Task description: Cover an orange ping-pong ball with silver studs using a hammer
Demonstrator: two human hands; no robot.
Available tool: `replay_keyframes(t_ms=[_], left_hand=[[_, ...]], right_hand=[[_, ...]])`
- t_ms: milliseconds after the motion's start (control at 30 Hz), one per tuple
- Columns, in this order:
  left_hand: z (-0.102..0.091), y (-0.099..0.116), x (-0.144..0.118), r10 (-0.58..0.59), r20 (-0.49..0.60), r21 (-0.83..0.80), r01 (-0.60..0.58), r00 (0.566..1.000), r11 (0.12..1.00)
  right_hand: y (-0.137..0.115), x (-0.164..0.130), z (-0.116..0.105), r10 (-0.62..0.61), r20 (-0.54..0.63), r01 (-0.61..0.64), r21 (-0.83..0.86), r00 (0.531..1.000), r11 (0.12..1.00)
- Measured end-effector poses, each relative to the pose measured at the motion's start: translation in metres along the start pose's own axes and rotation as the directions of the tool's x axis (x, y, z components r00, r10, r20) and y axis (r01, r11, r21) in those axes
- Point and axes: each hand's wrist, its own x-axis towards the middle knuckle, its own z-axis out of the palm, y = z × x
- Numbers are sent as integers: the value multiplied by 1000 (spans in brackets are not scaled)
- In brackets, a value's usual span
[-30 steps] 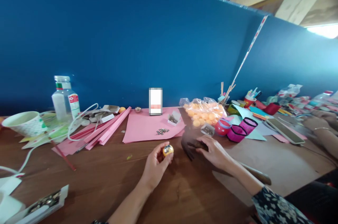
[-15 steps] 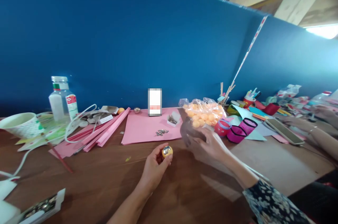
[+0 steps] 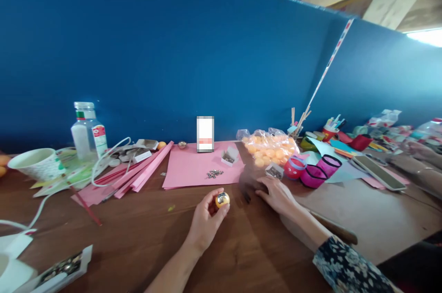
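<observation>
The left hand [image 3: 206,221] is raised just above the wooden table [image 3: 138,237], its thumb and fingertips pinched together on a small orange ball [image 3: 222,200] whose facing side is covered with shiny silver studs. The ball sits at the tips of the fingers, clear of the tabletop, just in front of the near edge of a pink paper sheet [image 3: 193,168]. The right hand [image 3: 278,195] lies low on the table just to the right of the ball, fingers stretched out and loosely apart; its fingertips are blurred and a dark smear lies beside them, so whether they touch anything cannot be told. A floral sleeve [image 3: 348,270] covers that forearm. On the pink sheet lies a little heap of silver studs [image 3: 214,173] and a small open white box [image 3: 229,156]; another small box of studs [image 3: 275,172] stands just beyond the right hand. Behind it lies a clear bag of orange balls [image 3: 269,148], with a red cup [image 3: 293,168] and a magenta cup [image 3: 319,171] to its right. Far left stand a plastic bottle [image 3: 88,131] and a paper cup [image 3: 37,163], with folded pink strips [image 3: 145,168] between them and the sheet.
</observation>
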Motion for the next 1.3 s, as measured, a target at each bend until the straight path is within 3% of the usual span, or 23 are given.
replay_keyframes(t_ms=[167,267,433,600,1000,1233,1300], left_hand=[[0,-2,0,2,16,-12,-2,1000,1000],[2,-2,-1,11,-5,-36,-12,1000,999],[0,-1,0,76,-188,-111,-98,979,989],[-5,-2,3,26,-325,-183,-89,945,979],[-3,5,3,-22,-341,-204,-51,940,978],[-4,2,3,14,-318,-191,-79,948,978],[-4,1,2,22,-297,-194,-83,955,977]], right_hand=[[-28,12,-16,-102,-123,108,50,987,993],[-60,25,-17,-213,-104,225,118,971,967],[-102,54,8,-358,-66,364,158,932,918],[-125,80,36,-410,-64,413,54,910,909],[-131,87,49,-361,-22,361,46,932,931],[-123,85,40,-238,-123,259,211,964,942],[-120,76,33,-185,-160,232,368,970,900]])
